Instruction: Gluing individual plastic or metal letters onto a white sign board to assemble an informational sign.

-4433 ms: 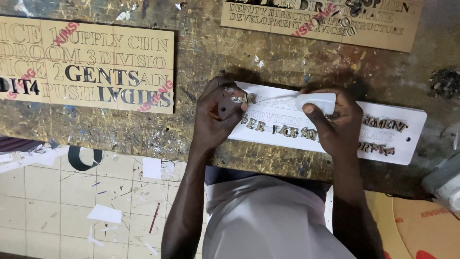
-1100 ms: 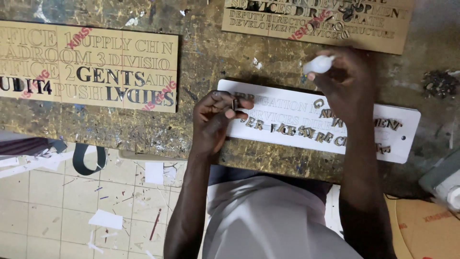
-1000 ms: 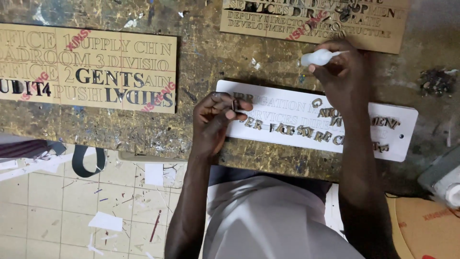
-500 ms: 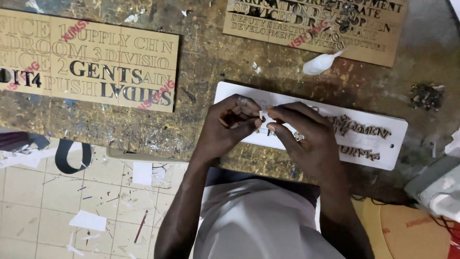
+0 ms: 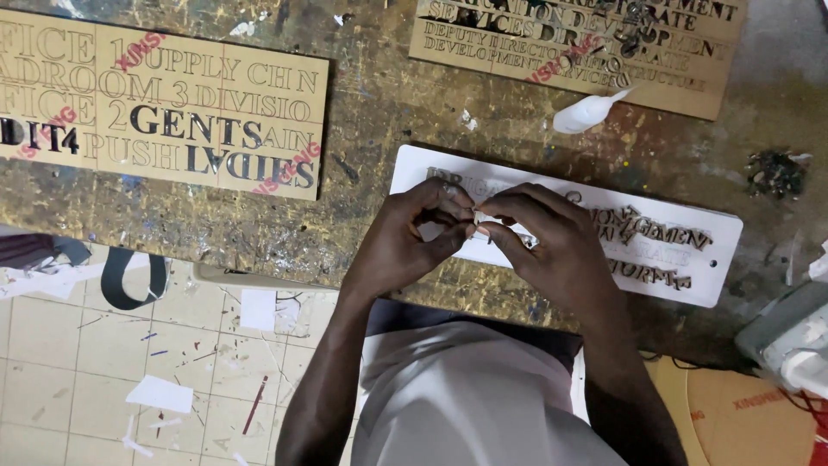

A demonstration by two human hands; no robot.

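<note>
**Both hands pinched together over white sign plate**

Left hand [image 5: 405, 246] and right hand [image 5: 552, 250] met fingertip to fingertip, each grip clenched on a small cut letter [image 5: 476, 226], barely visible. Directly beneath: white sign plate [image 5: 716, 250] on the scarred desk [image 5: 371, 129]. At 1 o'clock, white glue bottle [image 5: 588, 112] lying beside a brown letter board [image 5: 681, 60]. At 10 o'clock, second letter board [image 5: 164, 112].

Both hands meet over a white sign board [image 5: 690, 276] lying on the scarred desk [image 5: 371, 129]. The left hand [image 5: 405, 246] and right hand [image 5: 552, 246] pinch a small piece [image 5: 474, 226] between their fingertips. A white glue bottle [image 5: 589, 112] lies near, beside a tan lettered board [image 5: 681, 52].
</note>
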